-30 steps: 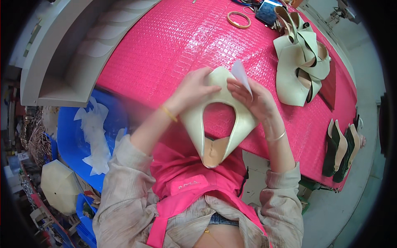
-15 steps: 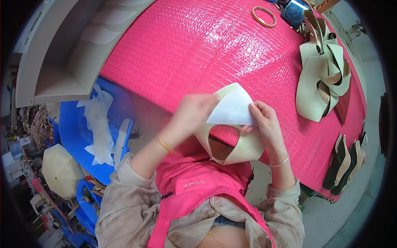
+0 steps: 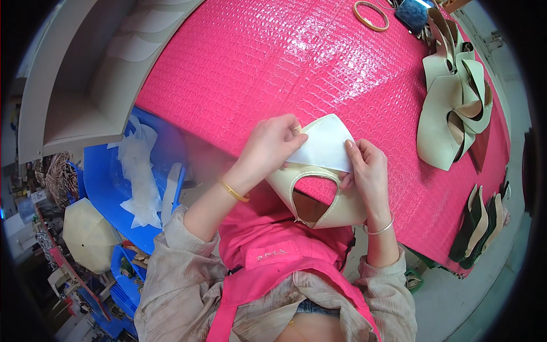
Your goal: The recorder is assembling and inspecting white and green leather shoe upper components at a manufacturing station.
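Observation:
A cream shoe upper with an oval opening is held up over the table's near edge. Over its toe part lies a smooth white piece, shaped like a rounded wedge. My left hand pinches the left edges of the white piece and the upper between thumb and fingers. At the right edge, my right hand grips both, thumb on top of the white piece and fingers beneath. What lies under the white piece is hidden.
A pink textured cover lies on the table. Several cream shoe uppers are heaped at the right, with dark and cream pieces nearer. A tape roll lies far back. At left stand a shelf unit and a blue container with white scraps.
My left hand, blurred by motion before, is now still and pinches the white piece's left edge. My right hand keeps its hold on the right side. The view has shifted slightly.

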